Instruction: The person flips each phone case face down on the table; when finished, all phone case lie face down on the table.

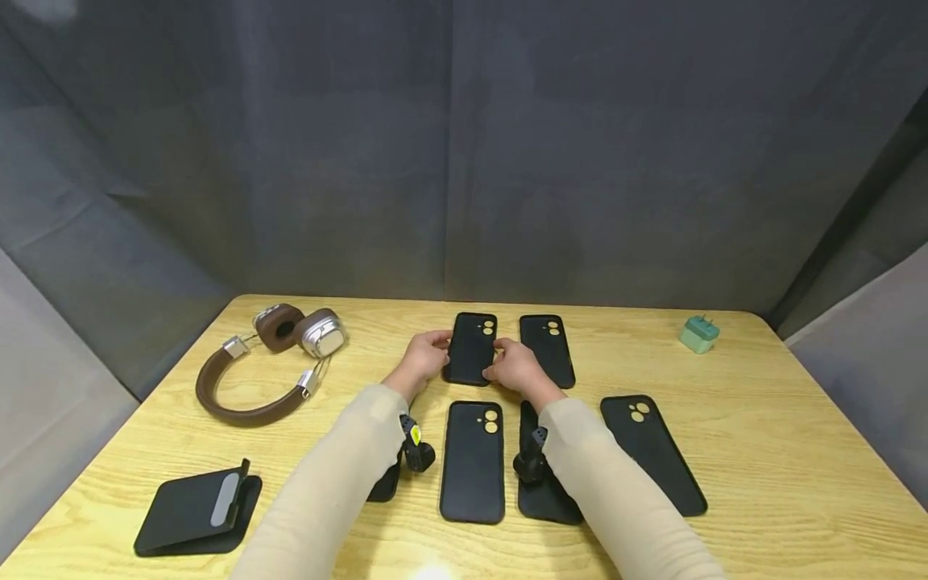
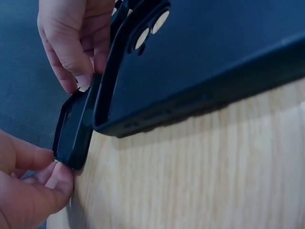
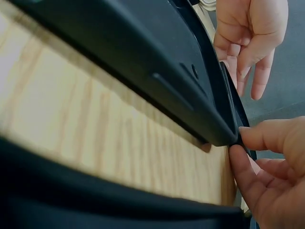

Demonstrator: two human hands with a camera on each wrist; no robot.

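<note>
Several black phone cases lie in two rows on the wooden table. Both hands are on the far middle case. My left hand pinches its left edge and my right hand pinches its right edge. In the left wrist view my left hand holds a corner of this case between thumb and finger, with the right hand's fingers on the far side. In the right wrist view my right hand pinches the case's edge. The case seems to lie flat on the table.
Another case lies just right of the held one. Nearer cases lie in front, two partly hidden under my forearms. Brown headphones sit at the left, a black phone stand at the front left, a green charger far right.
</note>
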